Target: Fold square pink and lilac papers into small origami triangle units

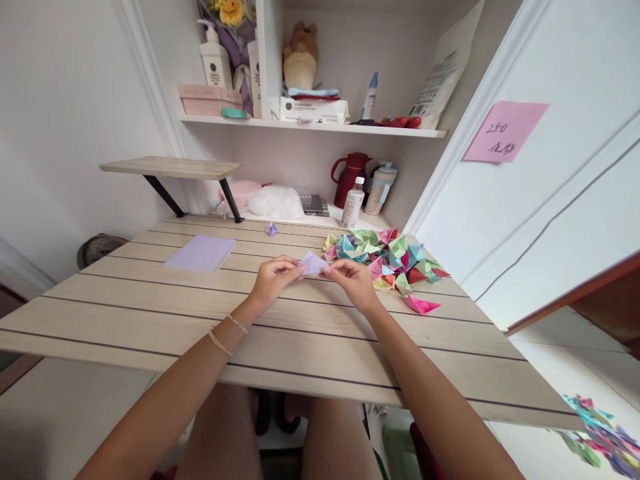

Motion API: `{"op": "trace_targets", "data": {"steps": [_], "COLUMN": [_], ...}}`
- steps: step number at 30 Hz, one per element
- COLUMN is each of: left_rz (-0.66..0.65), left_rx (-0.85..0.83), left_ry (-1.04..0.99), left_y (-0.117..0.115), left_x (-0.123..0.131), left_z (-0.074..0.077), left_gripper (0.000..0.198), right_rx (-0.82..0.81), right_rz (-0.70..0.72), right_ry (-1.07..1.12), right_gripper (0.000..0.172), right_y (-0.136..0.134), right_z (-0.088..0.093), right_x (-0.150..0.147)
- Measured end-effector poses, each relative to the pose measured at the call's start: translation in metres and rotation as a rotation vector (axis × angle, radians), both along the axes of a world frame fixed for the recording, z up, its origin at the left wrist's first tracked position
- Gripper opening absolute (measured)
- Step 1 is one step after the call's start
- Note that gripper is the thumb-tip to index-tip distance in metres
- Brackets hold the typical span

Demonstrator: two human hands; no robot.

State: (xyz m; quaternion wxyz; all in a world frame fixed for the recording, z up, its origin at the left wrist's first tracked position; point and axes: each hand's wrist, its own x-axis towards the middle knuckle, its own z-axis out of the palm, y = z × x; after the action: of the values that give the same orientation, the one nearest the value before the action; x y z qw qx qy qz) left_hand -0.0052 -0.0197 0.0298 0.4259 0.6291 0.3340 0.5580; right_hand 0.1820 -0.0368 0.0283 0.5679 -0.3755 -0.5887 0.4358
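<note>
Between my two hands a folded piece of purple paper [313, 263] is held just above the table, with a peak pointing up. My left hand [274, 280] pinches its left corner between thumb and fingers. At the right corner, my right hand [351, 281] grips it the same way. A stack of purple paper sheets [201, 253] lies flat to the left. Beyond my hands stands a small purple folded paper piece [271, 229]. To the right is a heap of colourful folded paper boats [385, 252], with a pink paper boat [423, 305] apart in front.
A white-capped bottle [353, 203], a red jug [351, 179] and a tumbler [381, 190] stand at the back right. A raised wooden shelf [173, 167] overhangs the back left. More folded paper [600, 433] lies beyond the table's right edge. A pink note [506, 132] hangs on the wall.
</note>
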Motion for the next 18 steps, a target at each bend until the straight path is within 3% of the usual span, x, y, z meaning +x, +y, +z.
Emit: {"op": "trace_targets", "data": {"steps": [6, 10, 15, 18], "left_rz": [-0.067, -0.166, -0.125, -0.123], "left_rx": [-0.166, -0.219, -0.188, -0.169], "left_ry": [0.016, 0.003, 0.077, 0.091], "left_y": [0.0003, -0.0008, 0.0021, 0.0039], "left_x": [0.0000, -0.0001, -0.0003, -0.0007], "left_z": [-0.0029, -0.0015, -0.0056, -0.0090], "left_gripper": [0.021, 0.045, 0.038, 0.038], "right_rx": [-0.045, -0.062, -0.018, 0.009], "right_rz": [0.016, 0.037, 0.065, 0.040], "right_ry": [0.026, -0.053, -0.197, -0.240], "right_gripper": [0.032, 0.034, 0.027, 0.030], "right_y": [-0.0007, 0.0006, -0.0016, -0.0020], "right_z": [-0.0025, -0.0030, -0.0006, -0.0009], "right_x": [-0.0038, -0.0013, -0.0010, -0.0014]}}
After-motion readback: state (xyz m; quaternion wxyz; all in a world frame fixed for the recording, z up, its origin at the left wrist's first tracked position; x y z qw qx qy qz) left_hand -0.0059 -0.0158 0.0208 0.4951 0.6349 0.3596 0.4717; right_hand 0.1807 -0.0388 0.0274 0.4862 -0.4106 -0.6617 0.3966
